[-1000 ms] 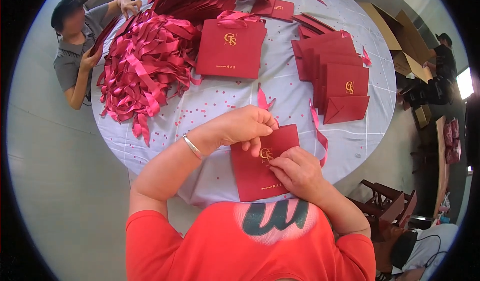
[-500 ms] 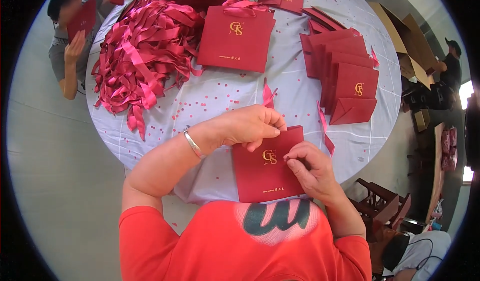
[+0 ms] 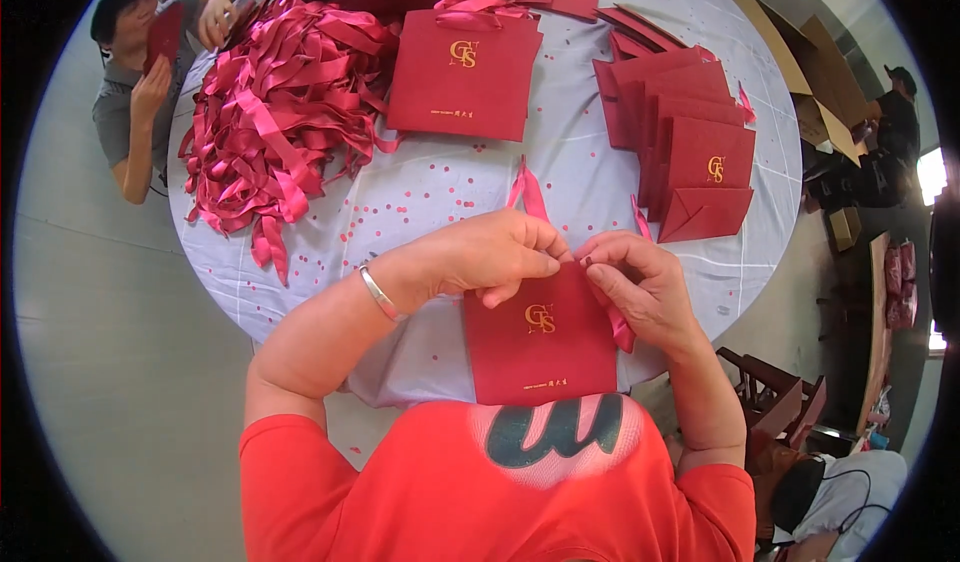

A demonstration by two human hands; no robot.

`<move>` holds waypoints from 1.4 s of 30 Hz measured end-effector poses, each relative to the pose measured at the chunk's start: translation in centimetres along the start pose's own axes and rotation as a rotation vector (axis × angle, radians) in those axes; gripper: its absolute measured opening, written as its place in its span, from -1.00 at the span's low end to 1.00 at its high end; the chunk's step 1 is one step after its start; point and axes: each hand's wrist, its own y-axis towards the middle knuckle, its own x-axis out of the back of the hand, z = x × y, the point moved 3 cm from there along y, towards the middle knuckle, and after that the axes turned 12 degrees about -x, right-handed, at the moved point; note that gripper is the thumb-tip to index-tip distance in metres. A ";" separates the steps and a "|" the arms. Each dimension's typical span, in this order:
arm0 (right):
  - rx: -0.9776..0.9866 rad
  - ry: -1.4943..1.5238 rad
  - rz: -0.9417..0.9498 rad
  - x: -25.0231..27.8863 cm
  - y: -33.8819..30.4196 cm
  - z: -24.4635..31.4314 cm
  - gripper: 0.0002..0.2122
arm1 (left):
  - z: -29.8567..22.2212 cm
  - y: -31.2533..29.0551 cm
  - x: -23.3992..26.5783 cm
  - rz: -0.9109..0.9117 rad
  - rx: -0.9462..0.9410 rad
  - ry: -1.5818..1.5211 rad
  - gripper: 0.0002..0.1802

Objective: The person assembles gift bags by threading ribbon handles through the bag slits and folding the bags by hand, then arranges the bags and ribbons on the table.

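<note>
Far off to the left of my fingers lies a heap of pink-red ribbons (image 3: 275, 112), loose and tangled, and beyond it a co-worker (image 3: 140, 72) at the table's far edge holds a red piece up near the face. Closer, my left hand (image 3: 480, 254) pinches the top edge of a flat red paper bag (image 3: 540, 337), fingers narrow and closed on the rim, seemingly to keep it steady against my chest. A strip of ribbon (image 3: 528, 190) runs up from that rim onto the pale round table (image 3: 440, 187), lying slack so it can feed through. Just beside, nearly touching, my right hand (image 3: 640, 287) nips the same edge, thumb and forefinger tight on the ribbon's end where it meets the bag. Further right of my fingers, a stack of red bags (image 3: 690, 142) lies fanned and overlapping.
</note>
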 end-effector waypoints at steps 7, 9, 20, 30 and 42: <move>-0.208 0.137 0.106 0.3 0.2 -1.2 -0.95 | 0.2 0.0 -0.5 0.034 -0.018 -0.067 -0.79; -0.157 0.151 0.085 0.0 0.3 -1.0 -0.93 | 0.3 0.1 -0.6 0.028 -0.009 -0.093 -0.79; -0.153 0.115 0.085 -0.4 0.1 -0.8 -0.93 | 0.0 -0.4 -0.7 0.088 -0.046 -0.101 -0.79; -0.111 0.220 -0.091 1.0 -0.9 -0.9 -0.95 | 0.5 -0.1 -0.5 -0.116 0.048 0.087 -0.82; 0.056 -0.111 -0.359 0.2 -4.1 -0.8 -0.87 | 0.5 -0.1 -0.5 -0.144 0.048 0.113 -0.82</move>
